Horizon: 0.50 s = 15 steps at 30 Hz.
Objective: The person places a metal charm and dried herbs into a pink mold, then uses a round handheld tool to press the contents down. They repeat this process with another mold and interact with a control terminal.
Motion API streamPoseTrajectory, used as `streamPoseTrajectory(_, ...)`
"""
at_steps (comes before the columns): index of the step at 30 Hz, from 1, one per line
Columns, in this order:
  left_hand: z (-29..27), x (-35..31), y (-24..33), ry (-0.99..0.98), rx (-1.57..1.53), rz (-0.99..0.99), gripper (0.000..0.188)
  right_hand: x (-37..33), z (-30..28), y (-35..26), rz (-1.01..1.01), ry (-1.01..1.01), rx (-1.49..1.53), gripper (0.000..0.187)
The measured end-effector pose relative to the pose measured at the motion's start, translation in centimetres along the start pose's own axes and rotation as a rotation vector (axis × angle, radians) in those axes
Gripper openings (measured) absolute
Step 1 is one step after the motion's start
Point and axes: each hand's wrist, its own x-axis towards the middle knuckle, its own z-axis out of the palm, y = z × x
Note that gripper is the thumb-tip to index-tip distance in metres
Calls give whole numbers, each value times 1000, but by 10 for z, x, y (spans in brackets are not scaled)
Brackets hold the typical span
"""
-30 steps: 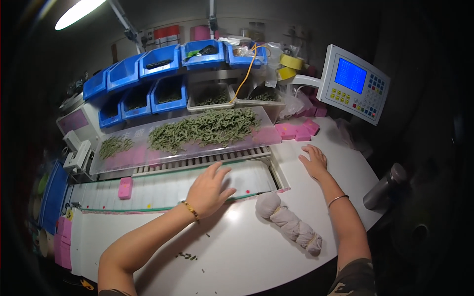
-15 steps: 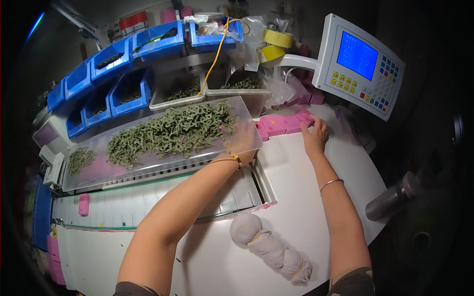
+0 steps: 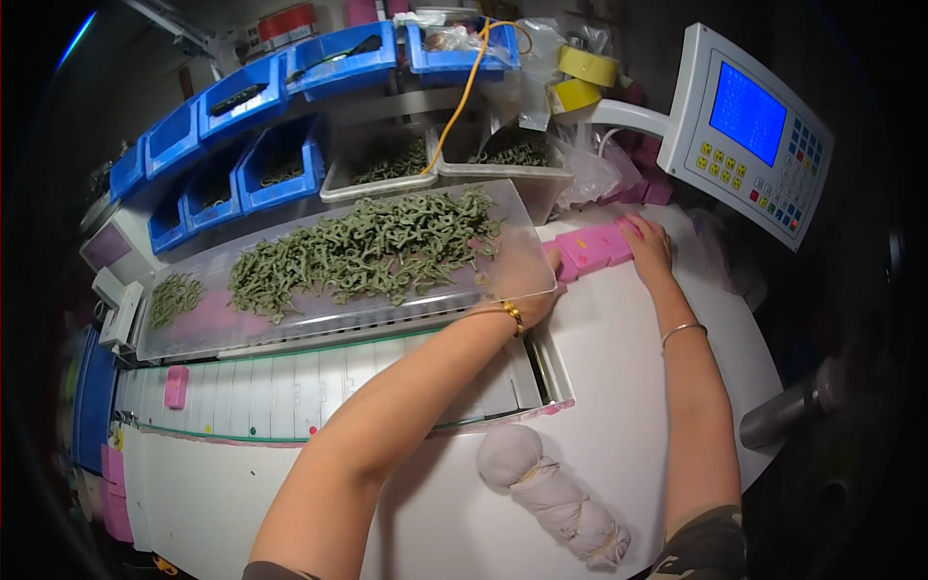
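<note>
A row of pink blocks with small yellow and red marks (image 3: pixel 592 249) lies on the white worktop at the right of a clear plastic tray. My left hand (image 3: pixel 530 290) reaches to the row's left end, partly behind the tray's corner. Its fingers are bent against the end block, some seen only dimly through the plastic. At the other end my right hand (image 3: pixel 650 246) is closed over the last block, so the row sits between both hands. Heaped in the clear tray (image 3: pixel 535 242) are many small grey-green curled pieces (image 3: pixel 377 246).
Below the tray runs a slotted white machine bed (image 3: pixel 358 372) with one pink block (image 3: pixel 175 387). A tied grey cloth bundle (image 3: pixel 561 498) lies in front. Blue bins (image 3: pixel 338 63) line the back. A control panel (image 3: pixel 744 130) overhangs the right, above a dark bottle (image 3: pixel 788 416).
The whole view has shifted, so things sit further right. The pink blocks now form a straighter row. My left fingers now show at its left end, and my right hand lies over its right end.
</note>
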Motion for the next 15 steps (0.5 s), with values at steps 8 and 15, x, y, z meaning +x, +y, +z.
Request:
streamPoseTrajectory(8, -9, -41, 40, 37, -158, 72, 34, -57, -51, 9, -118, -42, 104, 34)
streamPoseTrajectory(15, -47, -86, 59, -110, -200, 112, 42, -130, -103, -16, -17, -99, 41, 31)
